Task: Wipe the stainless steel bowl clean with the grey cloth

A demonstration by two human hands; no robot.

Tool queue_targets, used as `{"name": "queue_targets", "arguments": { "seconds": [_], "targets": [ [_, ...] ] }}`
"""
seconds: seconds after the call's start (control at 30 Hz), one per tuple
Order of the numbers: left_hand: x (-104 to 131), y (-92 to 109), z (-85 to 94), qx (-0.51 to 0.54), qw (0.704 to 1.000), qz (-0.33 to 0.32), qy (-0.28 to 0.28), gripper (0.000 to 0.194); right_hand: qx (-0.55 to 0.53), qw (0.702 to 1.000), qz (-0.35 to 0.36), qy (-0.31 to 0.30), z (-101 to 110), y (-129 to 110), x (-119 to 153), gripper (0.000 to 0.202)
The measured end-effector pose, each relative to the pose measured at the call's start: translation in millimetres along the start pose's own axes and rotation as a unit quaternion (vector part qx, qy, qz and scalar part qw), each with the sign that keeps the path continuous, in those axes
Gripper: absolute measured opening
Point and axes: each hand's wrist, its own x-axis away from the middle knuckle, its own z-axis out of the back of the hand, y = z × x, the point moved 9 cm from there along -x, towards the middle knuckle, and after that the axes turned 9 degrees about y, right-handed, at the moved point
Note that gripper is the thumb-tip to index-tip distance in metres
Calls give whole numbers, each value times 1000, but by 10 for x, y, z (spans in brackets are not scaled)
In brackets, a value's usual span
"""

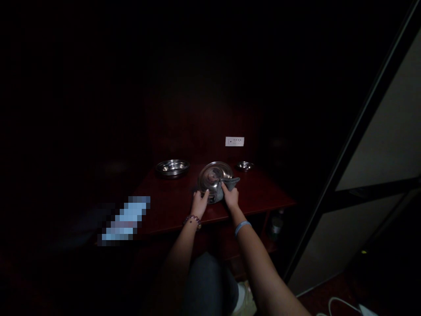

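A shiny round metal plate (210, 173) is tilted up above the front part of a dark red wooden shelf (171, 206). My left hand (199, 202) grips its lower left rim, thumb on the inner face. On the plate's right side, my right hand (230, 196) is closed on a grey cloth (222, 188), which lies against the inside of the plate. The cloth covers the lower right part of the plate, and the fingers under it are hidden.
Further back on the left sits a stack of metal plates (173, 167). A small metal dish (245, 166) is at the back right, below a white wall socket (234, 141). A bottle (276, 226) stands beneath the shelf. At left is a pixelated bright patch (126, 219).
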Motion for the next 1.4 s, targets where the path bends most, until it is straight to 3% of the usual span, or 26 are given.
{"name": "queue_targets", "arguments": {
  "seconds": [0.27, 0.43, 0.57, 0.87, 1.17, 1.4],
  "targets": [
    [42, 224, 145, 73, 995, -4, 67, 46, -2, 1000, 10, -17, -50, -2, 4, 42],
    [57, 175, 54, 59, 998, -2, 18, 47, 4, 1000, 3, -17, -26, 6, 4, 42],
    [71, 92, -44, 44, 999, -3, -31, 59, 3, 1000, -7, -18, -10, 10, 7, 42],
    [43, -1, -26, 37, 999, 28, -21, 57, 30, 999, -19, -31, -55, 84, -7, 43],
    [74, 145, -5, 19, 1000, 20, -6, 52, -12, 1000, 14, 22, 12, 18, -24, 39],
    [70, 200, 6, 13, 1000, 7, -7, 55, -11, 1000, 15, 24, -33, 74, -52, 41]
  ]
}}
